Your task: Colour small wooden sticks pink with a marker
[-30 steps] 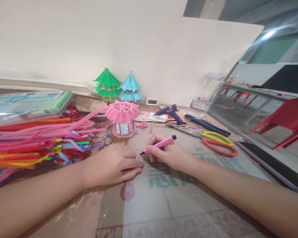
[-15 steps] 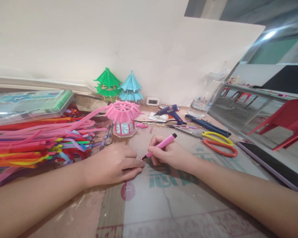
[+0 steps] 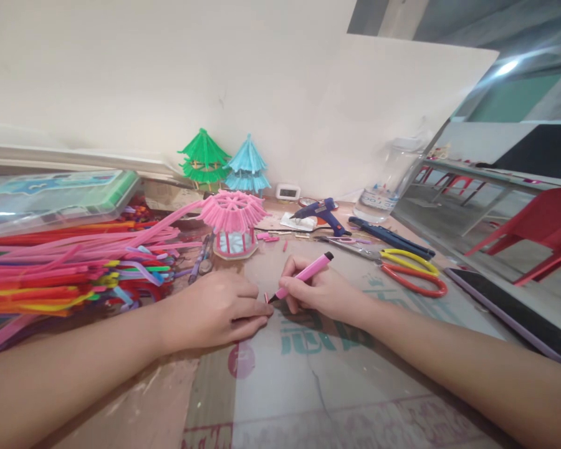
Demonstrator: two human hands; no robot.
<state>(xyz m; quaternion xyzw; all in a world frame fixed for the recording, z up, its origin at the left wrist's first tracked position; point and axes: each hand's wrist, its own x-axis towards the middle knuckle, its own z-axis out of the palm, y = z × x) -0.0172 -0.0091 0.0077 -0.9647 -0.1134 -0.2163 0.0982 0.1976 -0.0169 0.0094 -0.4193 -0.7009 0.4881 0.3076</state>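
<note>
My right hand (image 3: 306, 288) grips a pink marker (image 3: 313, 267) in a writing hold, its black tip pointing down and left. The tip is at a small pink-edged strip (image 3: 267, 298) on the board. My left hand (image 3: 219, 310) lies palm down with its fingers together, its fingertips against that strip, holding it in place. What the left palm covers is hidden. Just beyond the left hand stands a small pink pavilion model (image 3: 234, 221) with a fuzzy pipe-cleaner roof and pale walls.
Pipe cleaners (image 3: 75, 268) and a plastic case (image 3: 60, 196) fill the left. Green (image 3: 203, 159) and blue (image 3: 247, 163) models stand behind. A glue gun (image 3: 320, 212), scissors (image 3: 406, 268), a dark blue cutter (image 3: 393, 237), a phone (image 3: 514, 312) and a clear jar (image 3: 378, 199) sit to the right.
The small strip now looks pinker on its surface beside the marker tip. Both hands have stayed almost in the same place.
</note>
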